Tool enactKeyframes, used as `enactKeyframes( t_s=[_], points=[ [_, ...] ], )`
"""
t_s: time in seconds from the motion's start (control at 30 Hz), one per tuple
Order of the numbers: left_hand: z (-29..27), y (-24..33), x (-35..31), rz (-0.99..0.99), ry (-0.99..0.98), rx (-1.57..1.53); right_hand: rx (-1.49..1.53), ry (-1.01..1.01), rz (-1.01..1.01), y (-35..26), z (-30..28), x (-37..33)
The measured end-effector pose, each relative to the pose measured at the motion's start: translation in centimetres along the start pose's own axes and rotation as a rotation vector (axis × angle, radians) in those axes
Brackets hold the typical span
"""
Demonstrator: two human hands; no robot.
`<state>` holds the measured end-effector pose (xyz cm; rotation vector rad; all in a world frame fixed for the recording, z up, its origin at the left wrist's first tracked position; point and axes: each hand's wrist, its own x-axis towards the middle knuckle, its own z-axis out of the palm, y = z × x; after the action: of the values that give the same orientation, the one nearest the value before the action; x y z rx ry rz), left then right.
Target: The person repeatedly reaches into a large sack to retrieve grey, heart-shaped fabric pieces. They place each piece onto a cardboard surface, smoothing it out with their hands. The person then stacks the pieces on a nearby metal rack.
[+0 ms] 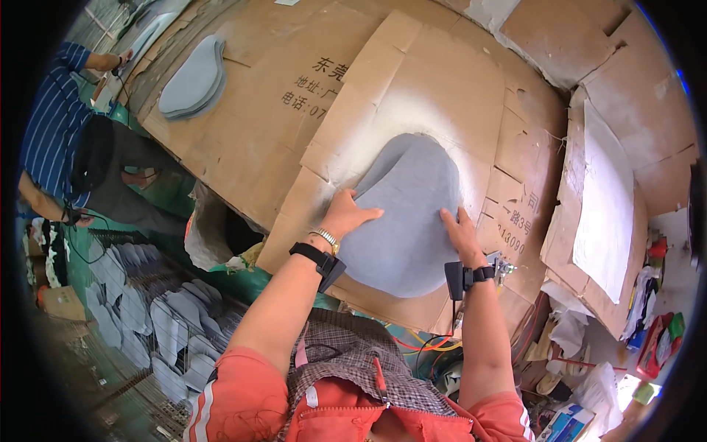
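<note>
Grey insole-shaped sheets lie overlapping on the cardboard in front of me, the upper ones fanned a little over one another. My left hand grips their left edge, thumb on top and the other fingers curled at the side, partly hidden. At the right edge my right hand holds them between thumb and fingers. Both wrists wear black straps with small dark devices. A whitish sprayed-looking patch marks the cardboard around the far end of the sheets.
Another small stack of grey insoles lies on the cardboard-covered table at far left. A wire rack below left carries several more. A person in a striped shirt stands at left. An upright cardboard panel is at right.
</note>
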<state>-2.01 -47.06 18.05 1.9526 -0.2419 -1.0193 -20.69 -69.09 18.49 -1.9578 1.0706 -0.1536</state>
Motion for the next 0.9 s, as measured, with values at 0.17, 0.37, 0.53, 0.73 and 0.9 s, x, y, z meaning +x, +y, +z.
enactKeyframes(
  t_s=[0.17, 0.37, 0.53, 0.73, 0.9],
  points=[
    [0.3, 1.0, -0.3, 0.026, 0.056, 0.155, 0.355, -0.154, 0.227, -1.0, -0.9, -0.7],
    [1.5, -3.3, -0.9, 0.352, 0.34, 0.144, 0.184, -0.063, -0.107, -4.0, -0.3, -2.6],
    [-0.4, -4.7, -1.4, 0.078, 0.199, -0.337, -0.151, 0.0, -0.165, -8.5, 1.1, -0.7],
    [-0.5, -4.3, -0.5, 0.07, 0.201, -0.387, -0.036, -0.161, 0.076, -5.1, 2.1, 3.1],
    [-0.3, -4.3, -0.4, 0.078, 0.241, -0.288, 0.143, -0.441, 0.209, -7.7, 0.0, 3.3]
  ],
)
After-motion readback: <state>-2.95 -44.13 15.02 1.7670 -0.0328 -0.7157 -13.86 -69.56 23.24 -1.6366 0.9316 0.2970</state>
